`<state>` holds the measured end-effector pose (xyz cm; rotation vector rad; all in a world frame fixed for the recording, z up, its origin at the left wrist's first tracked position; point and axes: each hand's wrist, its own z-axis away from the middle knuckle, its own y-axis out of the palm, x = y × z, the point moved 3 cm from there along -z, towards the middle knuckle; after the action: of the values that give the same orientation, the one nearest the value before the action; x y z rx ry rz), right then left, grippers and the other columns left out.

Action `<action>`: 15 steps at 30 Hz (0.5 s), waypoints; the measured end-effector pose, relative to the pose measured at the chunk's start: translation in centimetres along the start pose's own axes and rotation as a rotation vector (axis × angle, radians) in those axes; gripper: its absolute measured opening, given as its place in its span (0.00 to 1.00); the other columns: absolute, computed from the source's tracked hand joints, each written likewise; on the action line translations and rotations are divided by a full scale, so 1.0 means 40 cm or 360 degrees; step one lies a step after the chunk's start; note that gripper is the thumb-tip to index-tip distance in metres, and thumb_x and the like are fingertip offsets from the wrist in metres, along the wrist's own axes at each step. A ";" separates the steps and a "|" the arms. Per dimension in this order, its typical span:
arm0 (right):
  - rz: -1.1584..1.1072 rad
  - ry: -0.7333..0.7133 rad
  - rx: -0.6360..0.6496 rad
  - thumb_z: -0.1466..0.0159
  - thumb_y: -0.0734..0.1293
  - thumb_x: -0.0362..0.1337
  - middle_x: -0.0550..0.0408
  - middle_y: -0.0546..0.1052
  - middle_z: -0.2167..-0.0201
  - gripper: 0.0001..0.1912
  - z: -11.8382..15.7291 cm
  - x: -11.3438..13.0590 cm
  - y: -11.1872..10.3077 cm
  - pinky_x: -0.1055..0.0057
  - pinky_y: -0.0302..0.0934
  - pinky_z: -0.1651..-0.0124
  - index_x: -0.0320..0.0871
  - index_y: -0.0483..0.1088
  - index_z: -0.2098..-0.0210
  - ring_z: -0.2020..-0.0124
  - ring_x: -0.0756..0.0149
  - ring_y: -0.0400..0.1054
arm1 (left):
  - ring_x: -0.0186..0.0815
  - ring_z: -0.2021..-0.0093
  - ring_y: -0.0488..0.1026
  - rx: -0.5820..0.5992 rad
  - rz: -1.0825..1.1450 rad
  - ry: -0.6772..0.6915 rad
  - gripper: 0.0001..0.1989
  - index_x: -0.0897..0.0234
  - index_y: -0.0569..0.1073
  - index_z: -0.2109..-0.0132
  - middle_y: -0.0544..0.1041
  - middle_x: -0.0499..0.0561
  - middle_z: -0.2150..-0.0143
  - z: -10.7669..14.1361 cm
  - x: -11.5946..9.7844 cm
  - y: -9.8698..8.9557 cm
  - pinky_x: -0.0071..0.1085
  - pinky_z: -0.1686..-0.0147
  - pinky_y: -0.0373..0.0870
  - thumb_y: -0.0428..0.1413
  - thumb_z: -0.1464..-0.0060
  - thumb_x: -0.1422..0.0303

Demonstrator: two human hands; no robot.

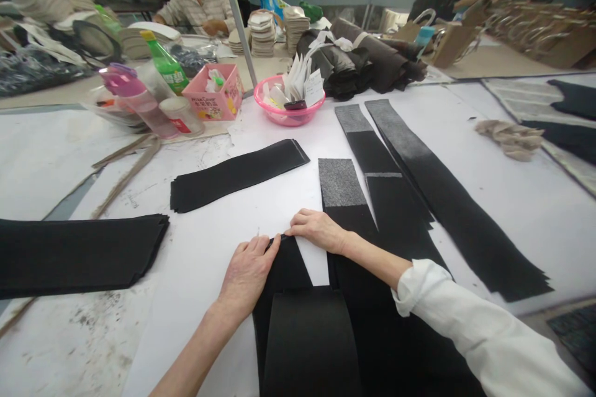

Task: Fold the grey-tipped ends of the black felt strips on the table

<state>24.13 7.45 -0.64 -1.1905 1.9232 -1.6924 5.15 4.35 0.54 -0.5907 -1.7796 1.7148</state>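
Side by side, both my hands are at the far end of a black fabric strip (289, 263) that lies on the white-covered table. My left hand (249, 270) has thumb and fingers closed on the strip's left corner. My right hand (319, 229) comes in from the right, its fingers pinched on the same edge. The edge looks slightly raised or folded between the fingertips. A smooth black panel (310, 341) lies nearest me, overlapping the strip's lower part. Just right of my right hand, a black strip with a grey speckled end (342, 183) runs under my forearm.
More black strips lie left (79, 254), ahead (237, 173) and right (456, 205). Beyond them stand a pink basin (289, 116), a pink box (216, 99), bottles (165, 65) and dark rolls (372, 59). A crumpled cloth (510, 138) lies right. Two people sit across the table.
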 end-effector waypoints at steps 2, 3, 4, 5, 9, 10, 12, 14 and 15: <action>0.0014 0.0012 -0.0017 0.30 0.60 0.34 0.53 0.72 0.61 0.10 0.003 -0.001 0.004 0.72 0.60 0.56 0.46 0.72 0.54 0.58 0.66 0.62 | 0.40 0.55 0.67 0.0013 -0.0007 0.0008 0.23 0.62 0.62 0.40 0.70 0.55 0.56 -0.002 -0.001 -0.003 0.37 0.56 0.65 0.47 0.41 0.78; 0.0024 0.0017 -0.0025 0.30 0.60 0.34 0.53 0.72 0.61 0.10 0.004 -0.001 0.006 0.72 0.60 0.56 0.46 0.72 0.54 0.58 0.66 0.62 | 0.40 0.56 0.67 0.0019 -0.0009 0.0012 0.23 0.62 0.62 0.39 0.70 0.54 0.56 -0.002 -0.001 -0.004 0.37 0.57 0.65 0.47 0.41 0.78; 0.0033 0.0021 -0.0033 0.30 0.59 0.34 0.53 0.71 0.61 0.11 0.006 -0.001 0.009 0.71 0.60 0.56 0.46 0.73 0.55 0.58 0.65 0.62 | 0.40 0.56 0.67 0.0023 -0.0010 0.0017 0.23 0.62 0.62 0.39 0.70 0.54 0.56 -0.003 -0.002 -0.005 0.37 0.57 0.65 0.47 0.41 0.78; 0.0039 0.0022 -0.0039 0.30 0.59 0.34 0.53 0.71 0.60 0.11 0.007 -0.001 0.012 0.71 0.60 0.57 0.45 0.73 0.55 0.58 0.65 0.62 | 0.40 0.56 0.67 0.0028 -0.0011 0.0020 0.23 0.62 0.62 0.39 0.69 0.54 0.56 -0.003 -0.002 -0.005 0.37 0.57 0.65 0.47 0.41 0.78; 0.0039 0.0018 -0.0048 0.30 0.59 0.33 0.52 0.71 0.60 0.11 0.011 0.003 0.017 0.71 0.60 0.55 0.45 0.72 0.54 0.57 0.65 0.62 | 0.41 0.57 0.67 0.0029 -0.0040 0.0024 0.23 0.63 0.61 0.39 0.69 0.54 0.57 -0.007 -0.004 0.000 0.37 0.58 0.65 0.48 0.41 0.78; 0.0036 0.0021 -0.0048 0.30 0.59 0.33 0.52 0.71 0.59 0.11 0.012 0.004 0.017 0.71 0.61 0.55 0.44 0.72 0.54 0.57 0.65 0.62 | 0.41 0.58 0.67 0.0026 -0.0050 0.0023 0.23 0.63 0.62 0.39 0.69 0.54 0.57 -0.009 -0.005 0.002 0.37 0.58 0.65 0.48 0.41 0.78; 0.0014 0.0038 -0.0054 0.30 0.59 0.33 0.52 0.71 0.59 0.11 0.013 0.004 0.017 0.70 0.61 0.55 0.45 0.72 0.54 0.56 0.65 0.61 | 0.41 0.58 0.66 0.0019 -0.0067 0.0020 0.23 0.63 0.62 0.39 0.69 0.54 0.57 -0.011 -0.007 0.006 0.37 0.59 0.65 0.48 0.41 0.77; -0.0051 0.0082 -0.0078 0.30 0.60 0.33 0.52 0.71 0.59 0.11 0.014 0.000 0.019 0.70 0.61 0.54 0.45 0.73 0.54 0.56 0.65 0.62 | 0.41 0.58 0.66 0.0016 -0.0075 0.0017 0.24 0.63 0.61 0.38 0.69 0.54 0.57 -0.013 -0.009 0.009 0.37 0.59 0.65 0.48 0.41 0.77; -0.0103 0.0116 -0.0100 0.30 0.60 0.33 0.53 0.71 0.59 0.11 0.014 -0.003 0.020 0.71 0.61 0.55 0.46 0.73 0.55 0.56 0.65 0.62 | 0.41 0.58 0.66 0.0015 -0.0077 0.0014 0.24 0.63 0.61 0.38 0.69 0.54 0.57 -0.013 -0.010 0.009 0.38 0.59 0.65 0.48 0.41 0.77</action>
<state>24.30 7.13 -1.54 -1.2427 2.0149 -1.7428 5.77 4.48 0.12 -0.5461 -1.7648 1.6845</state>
